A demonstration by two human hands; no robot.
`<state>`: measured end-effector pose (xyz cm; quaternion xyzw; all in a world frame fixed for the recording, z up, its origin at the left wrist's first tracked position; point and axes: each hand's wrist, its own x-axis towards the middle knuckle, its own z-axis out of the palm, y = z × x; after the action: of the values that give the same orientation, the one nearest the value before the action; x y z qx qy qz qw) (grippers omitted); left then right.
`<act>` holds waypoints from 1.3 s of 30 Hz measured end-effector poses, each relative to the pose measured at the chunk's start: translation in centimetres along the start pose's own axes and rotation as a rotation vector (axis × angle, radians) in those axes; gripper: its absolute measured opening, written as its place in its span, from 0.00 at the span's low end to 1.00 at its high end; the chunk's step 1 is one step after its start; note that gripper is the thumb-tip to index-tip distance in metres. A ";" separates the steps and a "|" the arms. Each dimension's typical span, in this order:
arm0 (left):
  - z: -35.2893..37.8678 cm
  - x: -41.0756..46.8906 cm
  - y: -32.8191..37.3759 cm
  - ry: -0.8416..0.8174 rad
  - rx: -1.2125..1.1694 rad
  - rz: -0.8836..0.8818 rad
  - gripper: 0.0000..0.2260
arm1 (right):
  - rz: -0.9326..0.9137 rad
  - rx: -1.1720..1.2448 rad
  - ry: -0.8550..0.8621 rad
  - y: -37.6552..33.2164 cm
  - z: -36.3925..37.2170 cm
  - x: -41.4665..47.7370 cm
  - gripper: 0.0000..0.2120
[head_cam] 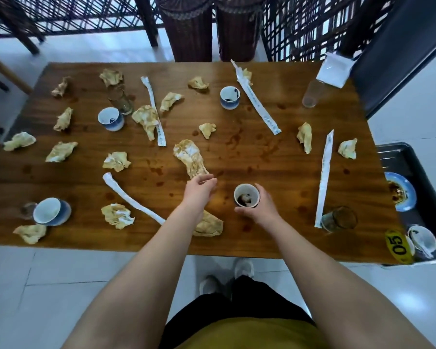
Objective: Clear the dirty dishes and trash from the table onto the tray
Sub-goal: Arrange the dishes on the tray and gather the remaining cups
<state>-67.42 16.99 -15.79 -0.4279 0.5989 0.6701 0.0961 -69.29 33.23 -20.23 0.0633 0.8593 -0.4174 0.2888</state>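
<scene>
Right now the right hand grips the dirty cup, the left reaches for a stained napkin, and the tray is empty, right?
No: the head view shows the tray holding a blue plate and a white cup. The right hand grips the dirty cup; the left hand reaches for the stained napkin.

We stand on a floor (61, 273) of pale, glossy tiles with thin grey joints, and soft patches of light lie on it. Before us stretches a long wooden table (275, 157), its brown grain shining faintly in places. A yellow sticker (398, 245) reading 05 sits on its near right corner. Beyond the far edge we see two dark woven columns (189, 28) standing side by side, with a left lattice (73, 13) and a right lattice (307, 28) of dark crossed strips flanking them. A dark post (146, 21) slants down in front of the left lattice. At far left a light wooden bar (8, 71) leans in, and at upper right a flat dark panel (398, 46) stands beside the table
</scene>
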 end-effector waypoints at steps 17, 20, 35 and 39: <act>2.6 1.3 0.7 0.090 0.023 0.040 0.05 | -0.105 0.101 -0.010 -1.1 -3.3 1.3 0.37; 3.1 2.0 1.7 0.071 0.007 0.040 0.04 | -0.113 0.186 -0.021 -1.9 -4.4 1.7 0.35; 5.2 8.2 9.3 0.001 -0.015 0.051 0.06 | -0.101 0.371 0.034 -6.6 -6.8 6.6 0.34; 5.7 10.9 11.4 0.007 -0.010 0.048 0.14 | -0.086 0.400 0.057 -8.7 -7.0 8.7 0.31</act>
<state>-84.07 14.81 -15.55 -0.4161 0.6060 0.6737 0.0759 -82.67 31.75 -15.66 0.0944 0.7690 -0.5896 0.2282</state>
